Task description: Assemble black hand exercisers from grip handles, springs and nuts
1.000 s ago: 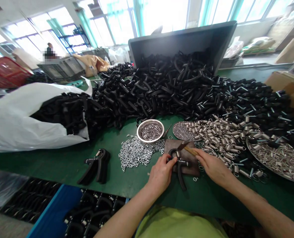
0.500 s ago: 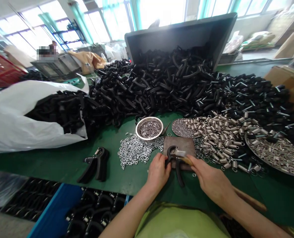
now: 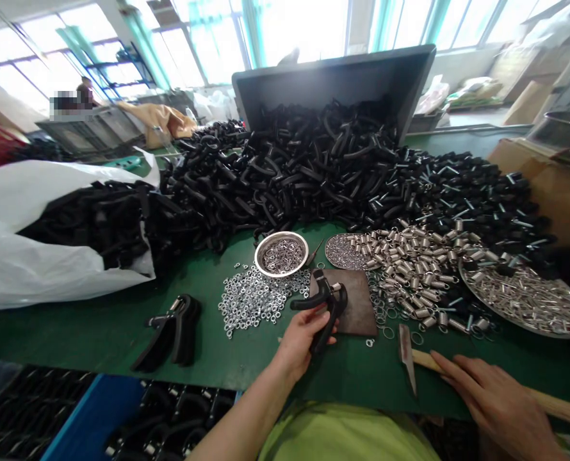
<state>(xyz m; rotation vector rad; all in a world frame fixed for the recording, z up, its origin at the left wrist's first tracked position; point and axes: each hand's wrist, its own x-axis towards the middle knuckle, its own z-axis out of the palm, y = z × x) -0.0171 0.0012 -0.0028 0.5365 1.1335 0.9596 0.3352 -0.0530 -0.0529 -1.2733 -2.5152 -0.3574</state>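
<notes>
My left hand (image 3: 309,336) is closed around one handle of a black hand grip strengthener (image 3: 333,307), tilted over the near part of a square metal plate (image 3: 355,301). A small coil spring shows near its top. On the right, a hammer (image 3: 405,358) with a wooden handle lies at the near side of the green table. My right hand (image 3: 501,403) is over that handle with its fingers stretched out and touching it. Another black hand grip strengthener (image 3: 172,333) stands on the table at left.
Loose nuts (image 3: 251,298) lie beside a metal bowl of small parts (image 3: 281,255). Springs (image 3: 414,262) are heaped right of the plate, near a tray of pins (image 3: 520,298). Black handles (image 3: 304,173) pile up at the back before a grey bin (image 3: 333,80). A blue crate (image 3: 93,416) sits below the table.
The hammer has moved from above the plate to the table at right, and my right hand's fingers have straightened. My left hand has lifted and turned the hand grip strengthener.
</notes>
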